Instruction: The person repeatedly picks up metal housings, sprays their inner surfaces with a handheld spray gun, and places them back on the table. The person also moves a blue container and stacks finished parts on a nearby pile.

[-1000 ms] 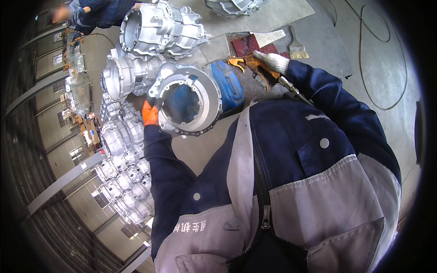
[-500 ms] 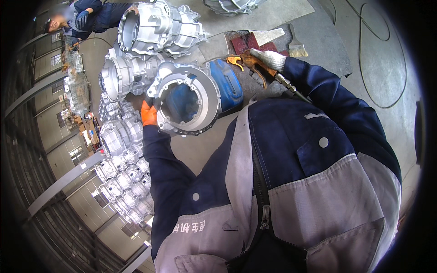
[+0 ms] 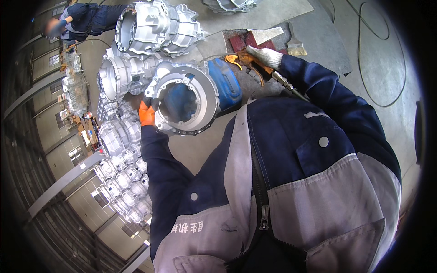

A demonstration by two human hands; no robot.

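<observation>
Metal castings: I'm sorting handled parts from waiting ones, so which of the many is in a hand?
The round ring-shaped casting with the open centre; the left hand in an orange glove has a grip on its edge. The other castings sit untouched behind it.

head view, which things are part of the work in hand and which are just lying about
In hand:
- ring housing, gripped at its rim by the left hand
- air tool, held in the right hand

Lying about:
- blue jug
- big castings
- stacked housings
- scraper
- hose
- co-worker
</observation>
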